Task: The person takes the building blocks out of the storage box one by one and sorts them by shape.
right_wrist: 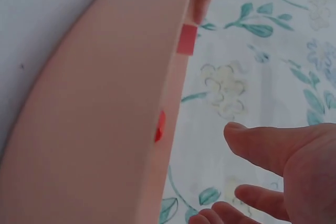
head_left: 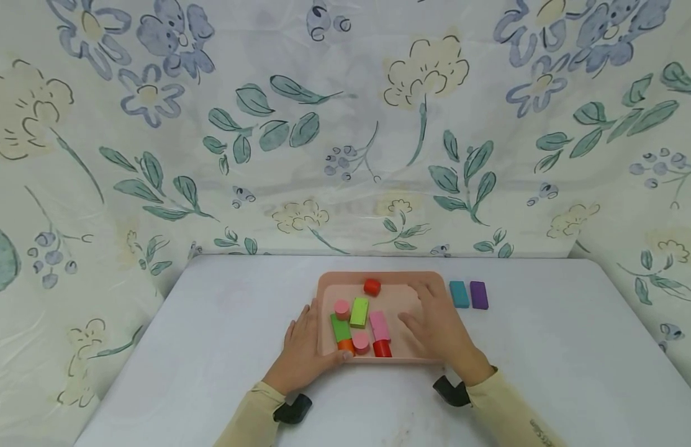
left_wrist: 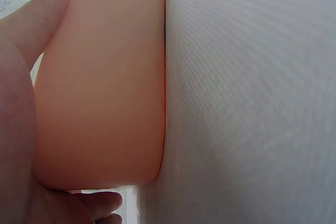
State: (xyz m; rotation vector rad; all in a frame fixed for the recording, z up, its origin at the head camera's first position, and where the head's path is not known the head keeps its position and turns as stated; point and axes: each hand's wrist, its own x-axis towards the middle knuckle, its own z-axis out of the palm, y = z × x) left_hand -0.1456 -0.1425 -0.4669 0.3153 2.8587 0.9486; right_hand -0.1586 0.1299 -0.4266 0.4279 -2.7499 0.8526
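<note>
A peach-coloured tray point(head_left: 403, 357) lies on the white table with several small blocks in it. My left hand point(head_left: 306, 354) rests against its left front corner, fingers straight along the side and thumb on the front rim. Over the tray's right part my right hand point(head_left: 442, 320) is spread, with nothing between thumb and fingers. Inside are a red block point(head_left: 372, 287), a lime-green block point(head_left: 359, 312), a green block point(head_left: 341, 328), an orange block point(head_left: 346, 346), a pink block point(head_left: 379, 326), a red cylinder point(head_left: 382, 349) and pink round blocks point(head_left: 342, 309).
Just right of the tray, a blue block point(head_left: 459, 294) and a purple block point(head_left: 479, 295) lie on the white table point(head_left: 239, 298). Flower-printed cloth point(head_left: 345, 186) hangs behind the table and at both sides. Each wrist wears a black strap mount point(head_left: 293, 410).
</note>
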